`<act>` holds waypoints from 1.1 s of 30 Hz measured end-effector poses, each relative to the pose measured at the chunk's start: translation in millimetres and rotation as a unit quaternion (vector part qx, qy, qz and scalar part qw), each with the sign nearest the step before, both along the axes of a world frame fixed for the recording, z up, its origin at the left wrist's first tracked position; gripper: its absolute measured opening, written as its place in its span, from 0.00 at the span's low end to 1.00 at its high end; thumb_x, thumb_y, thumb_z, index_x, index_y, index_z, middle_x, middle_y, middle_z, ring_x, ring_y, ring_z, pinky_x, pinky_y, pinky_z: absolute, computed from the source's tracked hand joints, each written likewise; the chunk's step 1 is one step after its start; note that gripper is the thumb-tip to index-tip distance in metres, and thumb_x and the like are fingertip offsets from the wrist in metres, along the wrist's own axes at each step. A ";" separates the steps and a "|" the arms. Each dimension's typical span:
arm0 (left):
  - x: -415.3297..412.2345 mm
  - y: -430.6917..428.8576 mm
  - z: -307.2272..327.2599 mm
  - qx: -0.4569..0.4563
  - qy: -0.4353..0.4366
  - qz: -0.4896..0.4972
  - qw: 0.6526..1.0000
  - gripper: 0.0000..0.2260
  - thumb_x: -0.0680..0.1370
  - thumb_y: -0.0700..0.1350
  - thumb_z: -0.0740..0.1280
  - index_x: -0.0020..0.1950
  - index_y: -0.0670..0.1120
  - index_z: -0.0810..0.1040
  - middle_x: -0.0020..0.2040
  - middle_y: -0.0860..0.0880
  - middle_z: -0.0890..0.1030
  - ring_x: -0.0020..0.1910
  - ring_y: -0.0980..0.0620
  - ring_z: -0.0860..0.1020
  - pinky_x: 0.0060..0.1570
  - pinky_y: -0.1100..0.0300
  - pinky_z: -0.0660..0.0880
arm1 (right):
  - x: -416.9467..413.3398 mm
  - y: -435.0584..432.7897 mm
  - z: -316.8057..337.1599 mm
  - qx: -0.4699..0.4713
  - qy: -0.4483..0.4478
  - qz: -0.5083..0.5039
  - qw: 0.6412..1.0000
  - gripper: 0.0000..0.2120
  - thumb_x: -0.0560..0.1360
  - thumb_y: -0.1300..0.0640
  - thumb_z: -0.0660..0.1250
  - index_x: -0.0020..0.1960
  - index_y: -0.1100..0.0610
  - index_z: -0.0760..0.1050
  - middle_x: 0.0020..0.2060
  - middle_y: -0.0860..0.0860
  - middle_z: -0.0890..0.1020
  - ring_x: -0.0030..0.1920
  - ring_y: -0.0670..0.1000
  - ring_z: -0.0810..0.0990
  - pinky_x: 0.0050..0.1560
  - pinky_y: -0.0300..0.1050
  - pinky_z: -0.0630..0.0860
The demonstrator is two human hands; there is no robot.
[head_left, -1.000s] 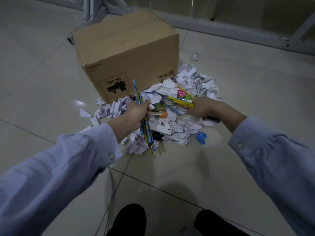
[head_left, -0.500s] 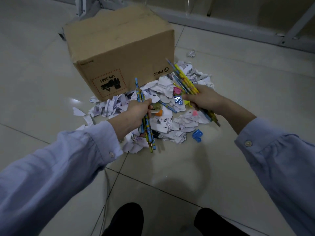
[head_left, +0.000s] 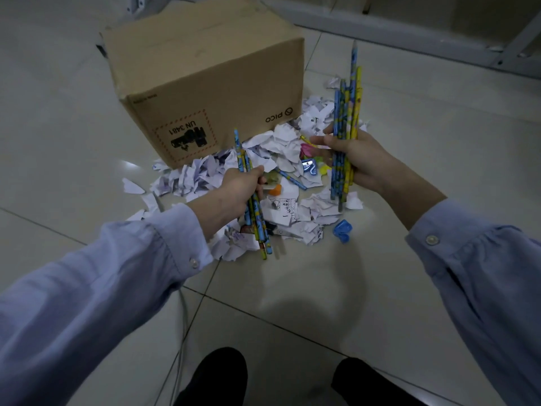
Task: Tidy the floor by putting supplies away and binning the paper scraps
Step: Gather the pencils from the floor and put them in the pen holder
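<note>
Head view: left hand grips small pencil bundle, right hand grips large pencil bundle, both above paper scraps on floor beside cardboard box; risk: loose uneven bundle slips, pencils scatter into scraps

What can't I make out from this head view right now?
1. Cardboard box: head view shows only closed faces; opening and contents unseen.
2. Scissors: handles hidden behind the left hand's pencil bundle.
3. Right hand's pencils: overlapping, count unclear.
4. Anything under the paper scraps: buried.
</note>
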State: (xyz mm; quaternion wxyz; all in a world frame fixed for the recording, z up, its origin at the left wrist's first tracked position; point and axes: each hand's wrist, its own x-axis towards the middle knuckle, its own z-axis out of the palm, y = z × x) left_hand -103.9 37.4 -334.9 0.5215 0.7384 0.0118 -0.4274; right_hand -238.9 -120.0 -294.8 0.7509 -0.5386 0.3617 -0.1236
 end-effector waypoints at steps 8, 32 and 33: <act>-0.3 -3.3 -7.5 0.005 0.003 -0.002 1.000 0.14 0.79 0.45 0.65 0.35 0.42 0.73 0.30 0.46 0.73 0.22 0.53 0.69 0.29 0.59 0.70 | -0.7 -1.7 -6.1 0.004 0.016 -0.040 0.999 0.06 0.80 0.59 0.61 0.55 0.57 0.74 0.39 0.53 0.80 0.36 0.50 0.82 0.41 0.43 0.79; -13.7 -42.5 0.1 0.066 -0.027 -0.057 0.996 0.04 0.72 0.33 0.66 0.38 0.34 0.76 0.28 0.42 0.80 0.15 0.53 0.68 0.23 0.64 0.70 | 3.1 -26.8 -28.5 -0.013 0.137 -0.082 0.987 0.12 0.76 0.53 0.68 0.39 0.55 0.69 0.25 0.49 0.63 0.20 0.46 0.63 0.24 0.37 0.64; -14.6 -45.8 0.5 0.073 -0.031 -0.057 0.995 0.03 0.73 0.33 0.66 0.41 0.33 0.76 0.30 0.41 0.80 0.14 0.53 0.69 0.22 0.65 0.70 | 4.6 -27.0 -28.8 -0.033 0.157 -0.083 0.984 0.12 0.74 0.54 0.70 0.37 0.55 0.70 0.25 0.49 0.63 0.20 0.46 0.63 0.24 0.38 0.64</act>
